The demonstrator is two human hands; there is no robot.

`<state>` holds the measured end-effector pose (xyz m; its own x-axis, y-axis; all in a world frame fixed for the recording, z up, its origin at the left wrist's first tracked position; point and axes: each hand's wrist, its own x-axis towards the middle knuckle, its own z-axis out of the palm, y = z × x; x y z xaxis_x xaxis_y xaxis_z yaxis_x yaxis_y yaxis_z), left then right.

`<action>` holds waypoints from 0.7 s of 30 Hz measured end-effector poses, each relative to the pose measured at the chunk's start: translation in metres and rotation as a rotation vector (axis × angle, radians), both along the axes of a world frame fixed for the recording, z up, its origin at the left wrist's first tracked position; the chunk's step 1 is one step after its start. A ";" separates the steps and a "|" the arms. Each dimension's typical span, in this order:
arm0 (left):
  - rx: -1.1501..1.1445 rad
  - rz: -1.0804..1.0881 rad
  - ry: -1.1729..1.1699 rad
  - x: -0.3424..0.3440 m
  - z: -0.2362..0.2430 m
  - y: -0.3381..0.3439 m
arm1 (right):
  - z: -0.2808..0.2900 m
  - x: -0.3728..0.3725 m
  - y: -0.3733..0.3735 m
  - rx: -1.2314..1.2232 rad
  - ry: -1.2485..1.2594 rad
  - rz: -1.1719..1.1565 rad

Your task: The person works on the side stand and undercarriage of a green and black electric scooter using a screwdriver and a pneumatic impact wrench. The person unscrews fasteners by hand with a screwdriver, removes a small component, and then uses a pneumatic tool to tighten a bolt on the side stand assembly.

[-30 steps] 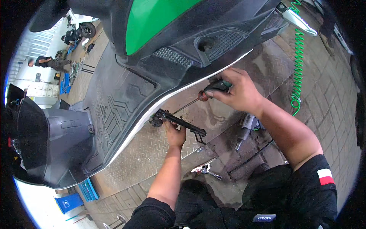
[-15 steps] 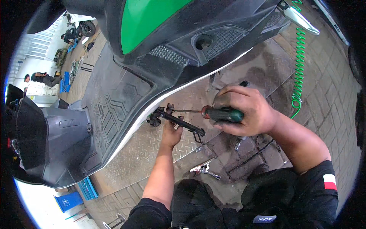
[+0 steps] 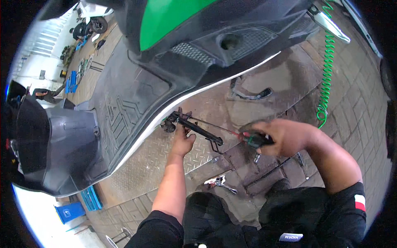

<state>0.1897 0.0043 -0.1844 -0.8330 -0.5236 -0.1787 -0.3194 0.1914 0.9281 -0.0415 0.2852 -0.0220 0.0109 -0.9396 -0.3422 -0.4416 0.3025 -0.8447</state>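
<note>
Workshop floor: grey paving bricks (image 3: pixel 364 124), with a ribbed steel tread plate (image 3: pixel 157 161) set into them. Right of the plate, a green coiled hose (image 3: pixel 326 78) trails over the bricks. Below and left of it, blue plastic crates (image 3: pixel 68 211). Far beyond it, upper left, parked motorcycles (image 3: pixel 89 27) in bright daylight.

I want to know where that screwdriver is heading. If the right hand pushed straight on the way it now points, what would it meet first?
Probably the scooter's black side stand, near its pivot under the white-edged floorboard. The right hand aims the screwdriver left and slightly up, towards where the left hand steadies the stand. Depth is unclear.
</note>
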 end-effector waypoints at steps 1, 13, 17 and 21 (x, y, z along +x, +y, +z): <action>-0.104 0.001 0.030 0.003 -0.006 0.000 | -0.009 0.009 -0.001 0.006 -0.012 0.036; 0.392 0.276 0.232 0.050 0.016 0.053 | -0.040 0.068 -0.003 -0.195 0.071 -0.002; 0.602 0.217 0.343 0.068 0.037 0.070 | -0.037 0.083 -0.005 -0.056 0.097 0.001; 0.715 0.145 0.412 0.079 0.052 0.069 | -0.034 0.107 -0.013 0.045 0.127 -0.006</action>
<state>0.2689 0.0737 -0.1328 -0.8374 -0.5069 -0.2045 0.0956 -0.5043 0.8582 0.0657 0.2725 -0.0555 -0.0409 -0.9233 -0.3820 -0.5421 0.3416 -0.7677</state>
